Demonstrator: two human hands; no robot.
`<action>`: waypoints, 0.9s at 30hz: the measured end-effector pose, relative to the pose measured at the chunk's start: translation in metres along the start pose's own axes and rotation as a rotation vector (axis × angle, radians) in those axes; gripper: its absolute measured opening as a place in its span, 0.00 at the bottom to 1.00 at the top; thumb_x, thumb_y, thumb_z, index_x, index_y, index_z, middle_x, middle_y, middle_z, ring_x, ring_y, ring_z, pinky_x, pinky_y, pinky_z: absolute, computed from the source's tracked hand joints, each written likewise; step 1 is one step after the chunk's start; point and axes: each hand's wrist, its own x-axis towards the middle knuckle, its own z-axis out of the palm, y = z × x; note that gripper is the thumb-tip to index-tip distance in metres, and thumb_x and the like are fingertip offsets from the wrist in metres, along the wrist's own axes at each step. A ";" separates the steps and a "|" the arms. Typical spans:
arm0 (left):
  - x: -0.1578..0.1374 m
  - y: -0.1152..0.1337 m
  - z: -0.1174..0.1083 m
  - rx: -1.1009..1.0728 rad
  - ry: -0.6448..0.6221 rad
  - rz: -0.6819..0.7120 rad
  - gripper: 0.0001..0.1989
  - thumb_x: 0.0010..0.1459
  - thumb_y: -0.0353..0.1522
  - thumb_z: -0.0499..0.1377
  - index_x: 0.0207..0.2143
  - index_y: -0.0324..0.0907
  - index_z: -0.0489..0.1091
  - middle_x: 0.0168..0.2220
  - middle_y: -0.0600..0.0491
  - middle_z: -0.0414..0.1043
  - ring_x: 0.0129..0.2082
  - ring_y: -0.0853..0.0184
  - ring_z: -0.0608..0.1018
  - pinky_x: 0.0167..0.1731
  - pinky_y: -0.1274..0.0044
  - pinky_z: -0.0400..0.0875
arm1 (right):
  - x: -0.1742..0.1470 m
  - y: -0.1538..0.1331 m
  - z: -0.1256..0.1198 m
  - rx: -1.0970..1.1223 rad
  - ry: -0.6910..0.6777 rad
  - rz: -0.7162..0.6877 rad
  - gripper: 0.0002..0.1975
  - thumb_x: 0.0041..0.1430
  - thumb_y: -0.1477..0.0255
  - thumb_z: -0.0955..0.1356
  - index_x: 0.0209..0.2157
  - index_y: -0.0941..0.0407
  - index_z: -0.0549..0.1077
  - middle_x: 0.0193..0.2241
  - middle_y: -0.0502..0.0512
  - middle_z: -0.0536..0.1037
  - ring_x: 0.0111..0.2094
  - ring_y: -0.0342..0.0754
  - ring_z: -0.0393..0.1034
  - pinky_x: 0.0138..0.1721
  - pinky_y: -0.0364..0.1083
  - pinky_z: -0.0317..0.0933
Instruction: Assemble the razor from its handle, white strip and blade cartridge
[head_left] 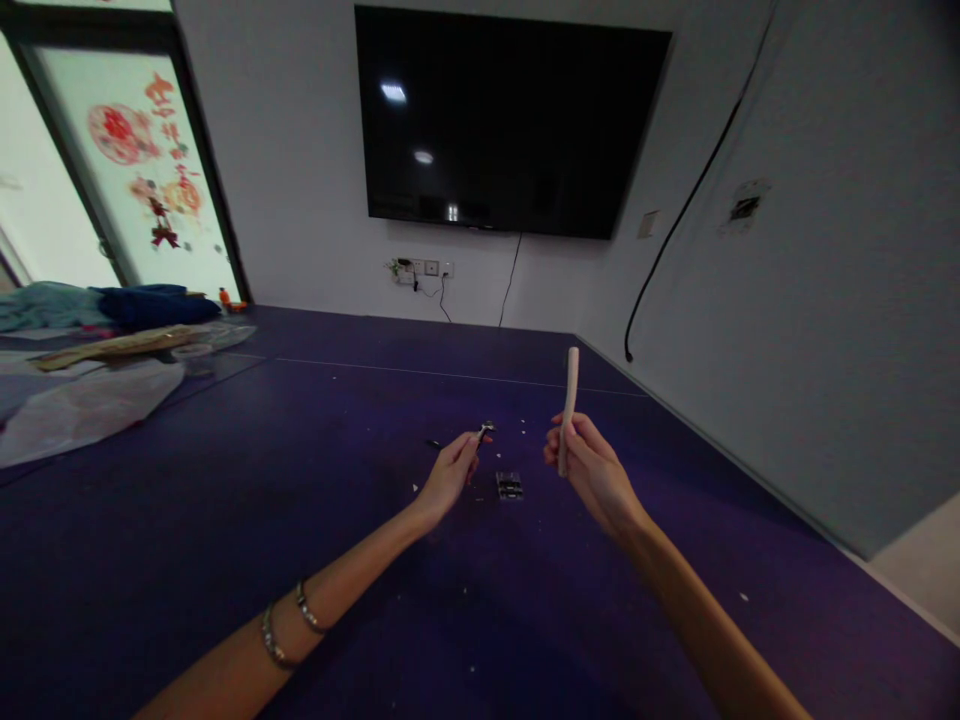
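In the middle of the view my left hand [453, 470] is closed around a small silver tool with a short, wider head [486, 428]; its exact kind is too small to make out. To the right, my right hand [589, 460] grips a pale, slightly curved stick [572, 380], which stands nearly upright with its upper half above the fingers. Between the hands, on the purple surface [360, 580], lies a small dark, boxy item [509, 486] with lighter marks. A thin black object [433, 443] shows just behind my left hand.
Small white scraps are scattered over the surface. At left lie a clear plastic sheet [94, 410], a long brownish piece [127, 346] and folded blue cloth [154, 305]. A black cable [694, 190] hangs along the right wall. A television [510, 120] is mounted ahead.
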 end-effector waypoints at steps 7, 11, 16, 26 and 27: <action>-0.005 -0.004 0.003 -0.127 -0.067 0.022 0.18 0.55 0.45 0.52 0.41 0.41 0.63 0.19 0.62 0.51 0.17 0.77 0.56 0.17 0.83 0.51 | 0.023 0.018 -0.061 -0.431 -0.053 0.002 0.12 0.51 0.63 0.67 0.33 0.56 0.74 0.23 0.49 0.68 0.24 0.40 0.58 0.24 0.41 0.49; -0.006 -0.005 0.003 -0.156 -0.083 0.047 0.15 0.54 0.43 0.54 0.34 0.41 0.61 0.19 0.63 0.52 0.16 0.78 0.56 0.17 0.83 0.50 | 0.025 0.017 -0.074 -0.643 -0.101 -0.006 0.13 0.52 0.61 0.66 0.29 0.57 0.75 0.20 0.48 0.67 0.25 0.41 0.59 0.27 0.42 0.51; -0.009 0.001 0.004 -0.089 -0.151 0.105 0.15 0.56 0.41 0.53 0.36 0.38 0.66 0.22 0.58 0.60 0.22 0.74 0.64 0.23 0.80 0.56 | 0.021 0.004 -0.066 -0.769 -0.155 -0.002 0.13 0.49 0.61 0.67 0.25 0.57 0.75 0.18 0.48 0.67 0.23 0.42 0.60 0.26 0.42 0.50; -0.015 0.009 0.009 -0.097 -0.212 0.127 0.15 0.57 0.41 0.51 0.39 0.40 0.68 0.22 0.57 0.57 0.24 0.73 0.60 0.26 0.80 0.54 | 0.009 -0.016 -0.048 -0.834 -0.251 -0.069 0.11 0.48 0.62 0.68 0.24 0.55 0.76 0.23 0.52 0.73 0.27 0.45 0.63 0.28 0.43 0.53; -0.015 0.010 0.009 -0.114 -0.223 0.129 0.15 0.58 0.41 0.51 0.40 0.40 0.68 0.22 0.57 0.57 0.24 0.73 0.60 0.26 0.79 0.54 | 0.009 -0.015 -0.050 -0.837 -0.251 -0.063 0.11 0.48 0.62 0.68 0.24 0.55 0.76 0.23 0.51 0.72 0.26 0.45 0.63 0.28 0.43 0.53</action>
